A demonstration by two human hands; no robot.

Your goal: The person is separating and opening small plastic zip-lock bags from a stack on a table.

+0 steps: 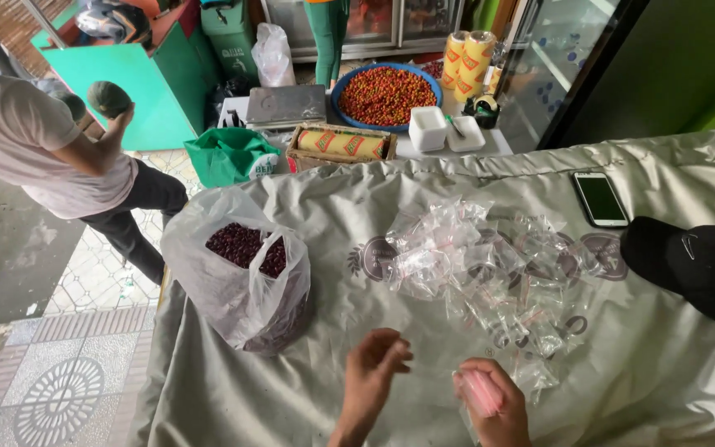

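My right hand (496, 407) is closed around a small clear plastic bag (480, 391) that shows pink through the film; I cannot tell what, if anything, is in it. My left hand (374, 372) is just beside it, fingers loosely curled and half open, holding nothing and hovering over the grey cloth (357, 223) that covers the table.

Just beyond my hands lies a loose heap of small clear bags (490, 265), crumpled over one another; they look empty. To the left of the heap, near the table's edge, stands a large thin plastic sack (237, 298) with its mouth open, filled with dark red beans (246, 246). On the right a black cap (697, 269) rests on the cloth, and past it a phone (599, 199) lies face up.

Farther off, beyond the table, an open cardboard box (341, 145) holds yellow rolls laid on their sides. Behind it a wide blue basin (386, 95) is heaped with red and yellowish berries, and two white square tubs (445, 131) sit beside it. A person in a pale shirt (18, 141) stands at the far left.
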